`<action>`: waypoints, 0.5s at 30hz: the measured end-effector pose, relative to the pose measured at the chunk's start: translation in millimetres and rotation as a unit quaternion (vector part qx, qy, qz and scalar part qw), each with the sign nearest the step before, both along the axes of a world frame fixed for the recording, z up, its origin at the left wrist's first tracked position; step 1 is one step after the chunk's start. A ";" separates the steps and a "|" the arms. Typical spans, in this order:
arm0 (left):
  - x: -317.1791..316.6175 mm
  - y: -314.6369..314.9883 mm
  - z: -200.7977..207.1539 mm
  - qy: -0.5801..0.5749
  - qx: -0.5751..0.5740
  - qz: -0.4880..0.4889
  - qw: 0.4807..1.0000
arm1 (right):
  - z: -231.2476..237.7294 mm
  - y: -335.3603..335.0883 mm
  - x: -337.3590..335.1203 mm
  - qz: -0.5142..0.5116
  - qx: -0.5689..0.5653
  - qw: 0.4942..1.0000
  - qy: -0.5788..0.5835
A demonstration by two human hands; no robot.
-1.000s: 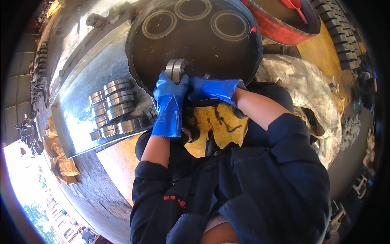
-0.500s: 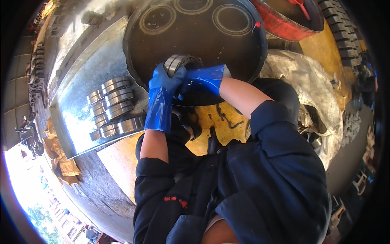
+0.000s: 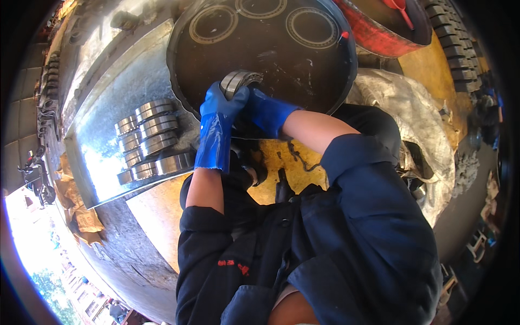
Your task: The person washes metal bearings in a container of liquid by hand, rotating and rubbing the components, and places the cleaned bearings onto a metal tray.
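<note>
Over the near left part of a wide round dark pan (image 3: 351, 86), I hold a thick steel roller bearing (image 3: 232, 82) tilted. My left hand (image 3: 221, 101), in a long blue rubber glove, is closed on the bearing's near left side, with the thumb toward its middle. My right hand (image 3: 259, 110), in a matching glove, is against the bearing's near right side. Its fingers are hidden behind the bearing and the left hand. To the left, several shiny bearings (image 3: 157, 125) are stacked in rows on a metal sheet (image 3: 100, 135).
Three ring shapes, one of them a left ring (image 3: 213, 24), show at the pan's far side. A red basin (image 3: 374, 40) with a red-handled tool (image 3: 400, 10) stands at the far right. Beside it are a tire (image 3: 452, 46) and a pale crumpled sack (image 3: 417, 103).
My right forearm and glove have swung a little, the cuff now lower and further left. The bearing has turned slightly in my hands. The whole view has shifted a little.
</note>
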State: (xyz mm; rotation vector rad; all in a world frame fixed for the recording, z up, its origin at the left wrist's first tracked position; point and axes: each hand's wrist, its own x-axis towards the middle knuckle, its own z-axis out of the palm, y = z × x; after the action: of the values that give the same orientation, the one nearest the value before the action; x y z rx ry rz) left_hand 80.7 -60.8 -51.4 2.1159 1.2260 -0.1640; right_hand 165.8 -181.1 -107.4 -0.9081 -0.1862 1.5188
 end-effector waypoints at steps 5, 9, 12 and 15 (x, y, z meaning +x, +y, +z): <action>2.3 -1.4 -3.3 0.005 0.013 -0.004 1.000 | -25.2 -2.4 16.5 0.062 -0.011 0.995 -0.083; 1.2 -2.2 6.2 0.012 0.006 0.006 1.000 | -54.4 4.7 35.8 0.239 -0.033 0.904 -0.352; -1.8 -0.8 10.0 0.017 -0.015 0.013 1.000 | -64.1 15.8 28.3 0.300 0.019 0.792 -0.531; 0.0 -0.9 -0.6 -0.002 0.007 0.009 1.000 | -79.8 19.6 8.9 0.235 0.046 0.657 -0.715</action>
State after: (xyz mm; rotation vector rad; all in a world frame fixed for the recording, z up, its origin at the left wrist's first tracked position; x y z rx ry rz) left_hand 80.6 -61.6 -52.1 2.1155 1.2456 -0.1442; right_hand 174.7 -161.5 -187.1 -1.9014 -1.7377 0.8207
